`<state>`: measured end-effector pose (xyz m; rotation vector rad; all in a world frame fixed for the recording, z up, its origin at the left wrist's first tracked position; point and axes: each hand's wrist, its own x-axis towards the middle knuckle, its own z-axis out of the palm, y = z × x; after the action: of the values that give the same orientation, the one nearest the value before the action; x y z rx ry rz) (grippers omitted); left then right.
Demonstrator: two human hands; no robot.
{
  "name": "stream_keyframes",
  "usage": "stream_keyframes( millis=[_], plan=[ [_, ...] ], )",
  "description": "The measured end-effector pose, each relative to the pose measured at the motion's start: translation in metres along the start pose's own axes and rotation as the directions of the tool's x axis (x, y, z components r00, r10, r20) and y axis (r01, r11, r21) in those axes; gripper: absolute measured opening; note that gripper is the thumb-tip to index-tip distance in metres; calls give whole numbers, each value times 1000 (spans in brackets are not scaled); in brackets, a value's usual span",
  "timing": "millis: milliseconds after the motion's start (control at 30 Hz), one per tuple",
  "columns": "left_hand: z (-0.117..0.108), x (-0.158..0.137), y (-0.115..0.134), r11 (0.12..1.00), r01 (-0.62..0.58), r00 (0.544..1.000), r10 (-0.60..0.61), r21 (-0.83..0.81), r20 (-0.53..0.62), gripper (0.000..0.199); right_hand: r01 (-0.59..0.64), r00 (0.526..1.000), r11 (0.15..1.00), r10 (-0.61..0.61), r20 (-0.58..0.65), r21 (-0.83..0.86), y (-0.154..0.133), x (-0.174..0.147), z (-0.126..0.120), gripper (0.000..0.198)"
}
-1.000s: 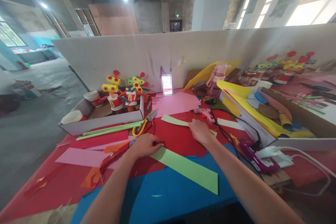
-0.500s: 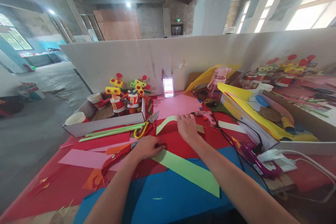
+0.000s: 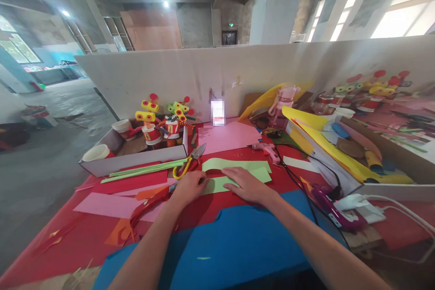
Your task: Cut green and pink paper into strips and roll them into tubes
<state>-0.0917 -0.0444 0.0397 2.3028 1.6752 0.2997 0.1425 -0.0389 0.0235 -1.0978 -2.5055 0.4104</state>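
Two light green paper strips lie across the red sheet in front of me. The back strip (image 3: 244,163) bows up slightly at its left part. Just before it is the front strip (image 3: 215,186). My left hand (image 3: 190,186) is closed at the left end of the front strip, its fingertips curled on the paper. Resting over the middle of that strip is my right hand (image 3: 248,183), its thumb and fingers apart and the fingertips reaching toward the back strip. Yellow-handled scissors (image 3: 190,163) lie just beyond my left hand.
A white box (image 3: 136,163) with paper-cup robot figures (image 3: 149,122) stands at left. Blue paper (image 3: 238,240) covers the front. To the right lie a pink glue gun (image 3: 268,150), a purple power strip (image 3: 343,210) with cables, and a box of yellow sheets (image 3: 367,188).
The front strip has turned from slanting over the blue paper to lying crosswise near the back strip. My right hand has come down and nearer, off the back strip; my left has shifted slightly.
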Motion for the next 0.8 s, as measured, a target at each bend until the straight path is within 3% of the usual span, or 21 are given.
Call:
stream_keyframes(
  millis=[100, 233, 333, 433, 533, 600, 667, 800],
  plan=[
    [0, 1, 0, 1000, -19, 999, 19, -2, -48, 23, 34, 999, 998, -33, 31, -48, 8, 3, 9, 39],
    [0, -2, 3, 993, -116, 993, 116, 9, -20, 23, -45, 999, 989, 41, -34, -139, 16, 23, 15, 35],
    [1, -3, 4, 985, -175, 984, 174, 15, 19, 24, -80, 995, 986, 69, -79, -150, 19, 41, 12, 46],
    [3, -3, 3, 984, -178, 984, 178, 17, 16, 24, -65, 998, 974, 69, 12, -218, 18, 57, 8, 52],
    [4, -2, 2, 984, -177, 984, 176, 10, 17, 23, -75, 988, 941, 114, 100, -329, 12, 67, 8, 34],
    [4, -2, 2, 985, -175, 984, 175, 8, 17, 22, -110, 986, 919, 150, 78, -380, 9, 67, 10, 25],
    [4, -2, 3, 985, -173, 985, 173, 5, 15, 22, -145, 984, 910, 174, 40, -388, 10, 64, 12, 28],
    [4, -2, 5, 985, -174, 985, 174, -13, 10, 21, -302, 953, 925, 288, -92, -230, 20, 60, 9, 33]
  ],
)
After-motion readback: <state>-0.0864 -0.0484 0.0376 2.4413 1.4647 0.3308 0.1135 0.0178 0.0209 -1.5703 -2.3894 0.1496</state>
